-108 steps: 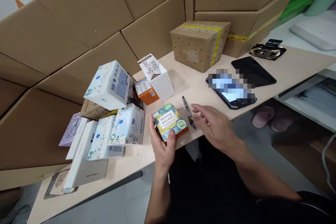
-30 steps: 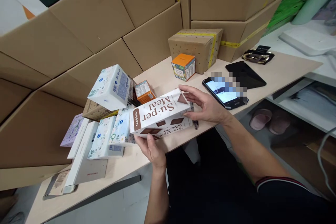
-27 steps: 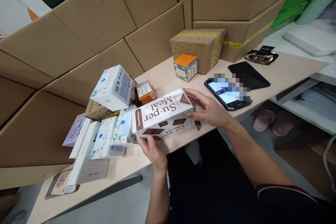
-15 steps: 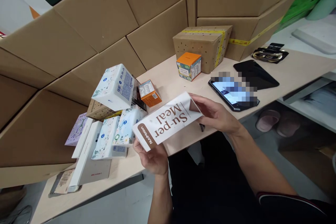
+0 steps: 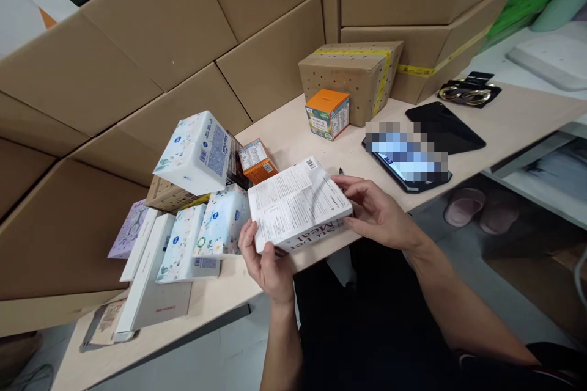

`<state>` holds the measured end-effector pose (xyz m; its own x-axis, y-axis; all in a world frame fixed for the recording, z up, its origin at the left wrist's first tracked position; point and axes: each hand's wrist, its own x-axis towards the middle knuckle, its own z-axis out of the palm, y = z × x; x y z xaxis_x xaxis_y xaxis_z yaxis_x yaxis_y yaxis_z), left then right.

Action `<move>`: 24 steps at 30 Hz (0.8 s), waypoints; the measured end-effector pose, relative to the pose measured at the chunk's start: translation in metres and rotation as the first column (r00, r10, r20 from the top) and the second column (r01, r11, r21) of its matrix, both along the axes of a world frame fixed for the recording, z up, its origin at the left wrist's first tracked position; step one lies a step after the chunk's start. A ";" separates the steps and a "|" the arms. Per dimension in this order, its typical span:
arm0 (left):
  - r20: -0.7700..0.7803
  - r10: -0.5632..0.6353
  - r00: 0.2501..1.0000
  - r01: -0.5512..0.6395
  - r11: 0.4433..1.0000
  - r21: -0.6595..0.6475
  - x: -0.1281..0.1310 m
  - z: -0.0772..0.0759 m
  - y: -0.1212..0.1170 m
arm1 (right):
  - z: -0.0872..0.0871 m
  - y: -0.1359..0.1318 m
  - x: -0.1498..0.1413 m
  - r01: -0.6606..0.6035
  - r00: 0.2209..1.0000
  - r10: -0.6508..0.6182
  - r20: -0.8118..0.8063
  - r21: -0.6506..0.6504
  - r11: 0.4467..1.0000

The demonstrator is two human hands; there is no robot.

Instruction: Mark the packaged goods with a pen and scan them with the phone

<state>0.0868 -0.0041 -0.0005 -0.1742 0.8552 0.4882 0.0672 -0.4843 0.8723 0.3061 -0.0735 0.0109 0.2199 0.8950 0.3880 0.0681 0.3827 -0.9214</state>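
A white Su-per Meal box [image 5: 298, 198] is tilted above the near edge of the table, its side with small print and a barcode facing up. The brown lettering shows on the side towards me. At the box's left end, my left hand [image 5: 268, 263] is closed on the corner, thumb on the near side. My right hand [image 5: 378, 211] holds the right end between thumb and fingers. Just beyond the box lies an orange carton [image 5: 257, 162]. To its left are packs of tissues, one pack [image 5: 195, 153] raised on top and another pack [image 5: 222, 220] beside my left hand.
Tall cardboard boxes [image 5: 270, 61] wall off the back of the table [image 5: 238, 284]. A taped carton [image 5: 348, 79] stands behind a second orange box [image 5: 327, 115]. On the right lie a phone [image 5: 403, 162], a black flat piece [image 5: 444, 128] and a gold chain [image 5: 468, 95]. Long white boxes [image 5: 151, 293] lie at left.
The box has been turned between my hands, so the small-print side faces up instead of the lettered side. It sits slightly farther right, and a small dark item shows beyond it.
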 end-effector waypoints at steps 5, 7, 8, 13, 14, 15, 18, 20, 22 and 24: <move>-0.054 -0.025 0.998 0.023 0.999 -0.036 -0.002 0.001 0.000 | -0.005 0.003 0.005 0.006 0.999 -0.007 -0.031 -0.017 1.000; -0.030 -0.026 0.999 0.024 0.998 -0.059 0.000 0.003 -0.002 | -0.004 0.005 0.005 0.051 0.997 -0.054 -0.059 -0.043 0.998; -0.026 -0.024 0.999 0.022 0.997 -0.069 0.002 0.004 -0.003 | -0.004 0.006 0.005 0.073 0.995 -0.078 -0.067 -0.066 0.995; -0.040 -0.032 0.999 0.028 0.994 -0.105 0.005 0.007 -0.005 | -0.005 0.007 0.001 0.177 0.983 -0.183 -0.033 -0.136 0.975; -0.030 -0.035 0.999 0.032 0.993 -0.113 0.005 0.008 -0.005 | -0.006 0.007 0.001 0.221 0.974 -0.227 -0.028 -0.135 0.966; -0.022 -0.038 0.999 0.035 0.992 -0.119 0.005 0.008 -0.004 | -0.008 0.008 0.001 0.273 0.960 -0.279 -0.022 -0.137 0.952; -0.018 -0.044 0.999 0.041 0.990 -0.134 0.005 0.009 -0.005 | -0.011 0.013 0.005 0.410 0.912 -0.403 0.076 -0.174 0.896; -0.005 -0.050 0.999 0.049 0.988 -0.148 0.005 0.010 -0.005 | -0.009 0.018 0.009 0.431 0.891 -0.377 0.252 -0.206 0.879; 0.020 -0.052 0.998 0.054 0.985 -0.164 0.005 0.010 -0.005 | -0.003 0.022 0.011 0.409 0.853 -0.276 0.444 -0.238 0.881; 0.037 -0.050 0.998 0.056 0.983 -0.175 0.005 0.011 -0.006 | 0.004 0.025 0.011 0.400 0.785 -0.181 0.593 -0.261 0.878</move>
